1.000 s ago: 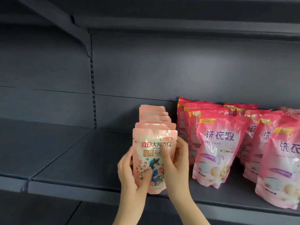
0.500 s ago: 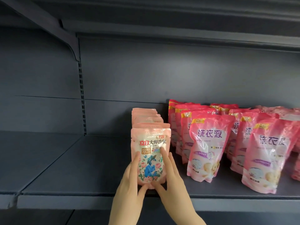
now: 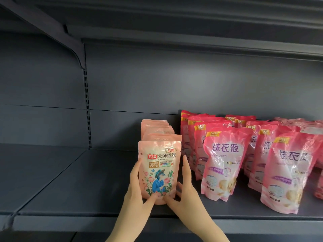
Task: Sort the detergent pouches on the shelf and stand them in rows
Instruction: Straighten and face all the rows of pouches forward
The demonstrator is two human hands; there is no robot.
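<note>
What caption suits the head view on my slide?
Left hand and right hand steady the front pale-pink flowered detergent pouch on the dark grey metal shelf, beside brighter pink pouches.

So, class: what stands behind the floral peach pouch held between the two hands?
A row of matching peach pouches, upright, one behind another; only their top edges show. Their fronts and bases are hidden by the front pouch.
</note>
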